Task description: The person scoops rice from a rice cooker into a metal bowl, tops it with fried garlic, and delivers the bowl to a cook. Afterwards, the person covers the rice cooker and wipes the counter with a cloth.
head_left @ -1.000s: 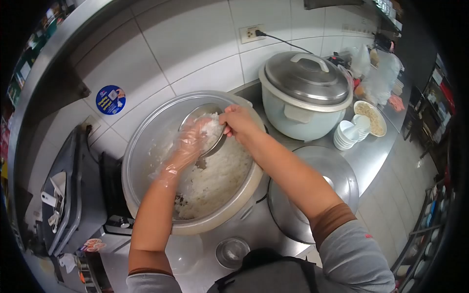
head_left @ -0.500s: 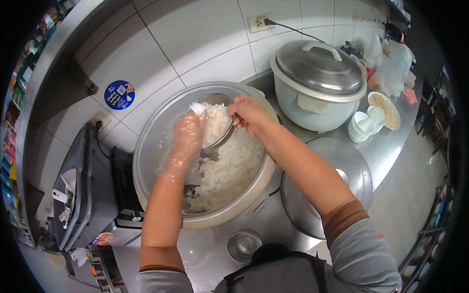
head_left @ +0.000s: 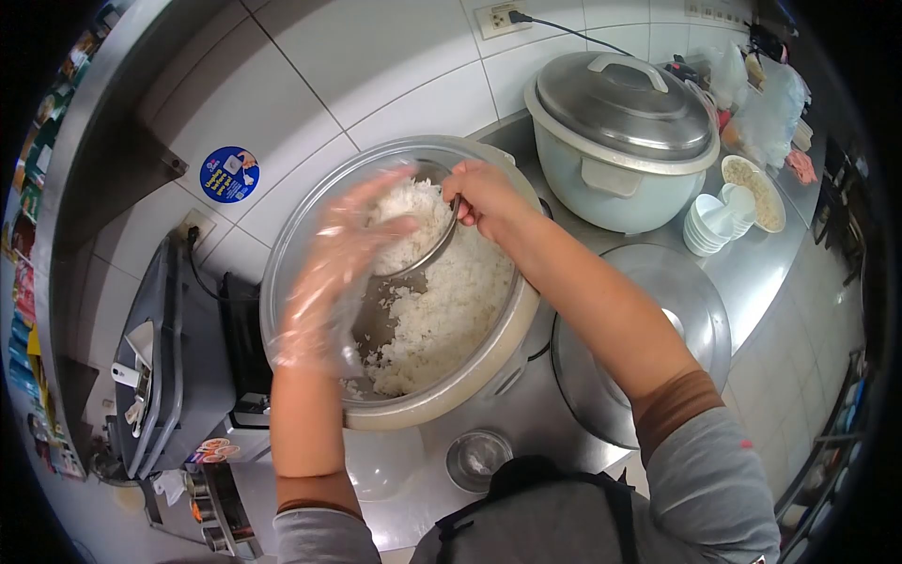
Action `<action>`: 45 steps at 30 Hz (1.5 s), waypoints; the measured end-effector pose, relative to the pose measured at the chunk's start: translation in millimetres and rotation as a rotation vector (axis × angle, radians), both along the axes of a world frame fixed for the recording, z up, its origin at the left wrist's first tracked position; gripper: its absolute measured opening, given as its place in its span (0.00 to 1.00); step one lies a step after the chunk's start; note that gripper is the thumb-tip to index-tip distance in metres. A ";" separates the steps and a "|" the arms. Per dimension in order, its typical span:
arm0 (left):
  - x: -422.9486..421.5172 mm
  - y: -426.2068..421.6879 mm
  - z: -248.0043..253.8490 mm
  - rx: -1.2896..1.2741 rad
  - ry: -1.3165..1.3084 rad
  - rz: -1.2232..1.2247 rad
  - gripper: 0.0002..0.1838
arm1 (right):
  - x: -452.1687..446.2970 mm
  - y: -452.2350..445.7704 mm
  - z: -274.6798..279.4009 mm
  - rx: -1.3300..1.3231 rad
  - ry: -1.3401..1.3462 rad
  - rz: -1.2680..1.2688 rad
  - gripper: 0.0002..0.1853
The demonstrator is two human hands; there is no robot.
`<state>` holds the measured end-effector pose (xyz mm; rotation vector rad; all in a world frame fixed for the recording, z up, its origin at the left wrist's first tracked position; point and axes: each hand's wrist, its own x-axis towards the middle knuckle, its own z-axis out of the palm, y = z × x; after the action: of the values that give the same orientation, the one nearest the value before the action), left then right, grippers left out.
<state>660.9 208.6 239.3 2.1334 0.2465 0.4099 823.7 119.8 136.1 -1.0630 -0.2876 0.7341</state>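
Observation:
A large rice cooker pot (head_left: 515, 338) holds cooked white rice (head_left: 451, 320), heaped mostly on its right side. Inside the pot, my right hand (head_left: 484, 199) grips the rim of a round metal bowl (head_left: 434, 256) filled with rice (head_left: 413, 211). My left hand (head_left: 348, 240), in a loose clear plastic glove, is over the bowl's left side with thumb and fingers spread. Motion blurs that hand, and I cannot tell whether it touches the rice in the bowl. Part of the pot's dark bottom (head_left: 376, 324) shows beneath.
Right of the pot stands a lidded rice cooker (head_left: 620, 141). A large round metal lid (head_left: 700, 320) lies on the steel counter, near stacked white cups (head_left: 709, 227) and a bowl of pale food (head_left: 756, 193). A small metal bowl (head_left: 477, 459) sits in front. Grey bins (head_left: 183, 376) stand left.
My left hand has opened from cupped to spread fingers over the bowl's left side. My right hand keeps its hold on the metal bowl. The view has shifted slightly.

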 end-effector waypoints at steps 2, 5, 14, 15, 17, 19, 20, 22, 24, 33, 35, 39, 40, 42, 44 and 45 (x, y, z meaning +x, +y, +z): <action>-12.3 9.2 16.6 -0.035 -0.132 0.112 0.21 | 3.3 1.3 -0.3 0.067 0.062 -0.059 0.10; -22.2 104.4 7.1 -0.059 -0.163 0.268 0.16 | -4.3 -1.0 5.9 0.150 0.109 -0.170 0.11; 47.0 86.9 -124.6 -0.342 0.322 -0.008 0.24 | -3.9 -5.1 13.3 0.167 -0.037 -0.245 0.09; 63.4 75.6 -127.6 -0.344 0.110 -0.091 0.26 | -3.1 -5.5 13.1 0.167 -0.039 -0.247 0.10; 94.6 61.8 -130.2 -0.263 -0.122 -0.231 0.24 | -1.9 -4.3 15.3 0.158 -0.045 -0.248 0.10; 110.3 50.5 -125.8 -0.181 -0.009 -0.294 0.22 | -2.9 -5.7 16.7 0.135 -0.051 -0.250 0.11; 115.0 48.8 -125.6 -0.100 0.044 -0.316 0.22 | -3.3 -5.8 17.4 0.138 -0.056 -0.261 0.11; 116.6 56.5 -140.7 0.157 0.102 -0.311 0.25 | -5.4 -4.5 17.6 0.140 -0.058 -0.276 0.11; 116.8 78.5 -174.8 0.318 0.063 -0.319 0.24 | -5.6 -4.4 16.4 0.142 -0.079 -0.276 0.11; -4.6 77.3 -148.2 0.513 0.932 -0.450 0.35 | -4.2 -4.5 13.1 0.160 -0.111 -0.266 0.11; -25.1 68.5 -135.4 0.608 1.031 -0.540 0.36 | -4.9 -4.6 13.5 0.162 -0.117 -0.267 0.11; -41.1 79.3 -123.9 0.531 1.081 -0.408 0.39 | -4.5 -4.7 12.2 0.154 -0.142 -0.257 0.11; -46.5 90.4 -134.2 0.588 1.041 -0.390 0.41 | -4.7 -4.5 11.6 0.150 -0.147 -0.253 0.11; -53.1 78.1 -129.8 0.470 1.038 -0.489 0.43 | -3.8 -5.1 12.3 0.138 -0.160 -0.256 0.11; -59.7 79.7 -135.0 0.286 1.075 -0.570 0.45 | -4.7 -5.3 9.6 0.116 -0.163 -0.255 0.11; -59.9 86.2 -138.9 0.169 1.107 -0.597 0.46 | -3.8 -5.6 9.4 0.106 -0.166 -0.254 0.11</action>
<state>601.0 294.9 100.3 2.2552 0.1684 -1.1545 819.9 114.3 145.5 -1.0381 -0.3231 0.3992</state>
